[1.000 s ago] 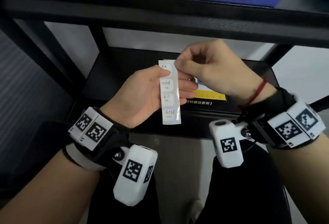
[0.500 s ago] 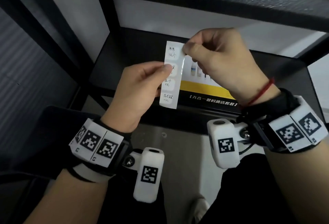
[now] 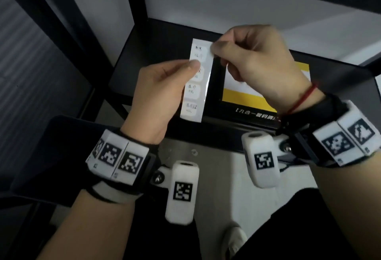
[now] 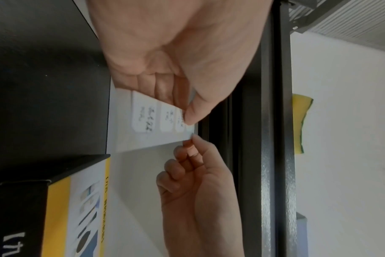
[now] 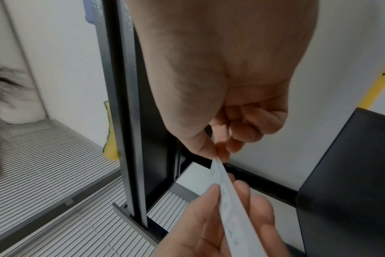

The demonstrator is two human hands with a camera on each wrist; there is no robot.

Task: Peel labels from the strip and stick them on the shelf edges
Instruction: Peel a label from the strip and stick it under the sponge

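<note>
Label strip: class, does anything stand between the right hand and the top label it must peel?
Nothing visible does. The right hand already pinches the top corner of the label strip, which the left hand holds lower down.

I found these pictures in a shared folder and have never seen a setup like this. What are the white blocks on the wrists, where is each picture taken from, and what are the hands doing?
No machine here: a person works bare-handed. The white blocks are cameras strapped to each wrist; a third camera sits on the head. The wide picture is the head view, looking down; the two close-ups look along each hand at its fingers.

The left hand holds a white label strip with handwritten labels, thumb on its front. The right hand pinches the strip's top corner, seemingly starting to peel a label. Behind them is a black metal shelf carrying a black and yellow box.
</note>
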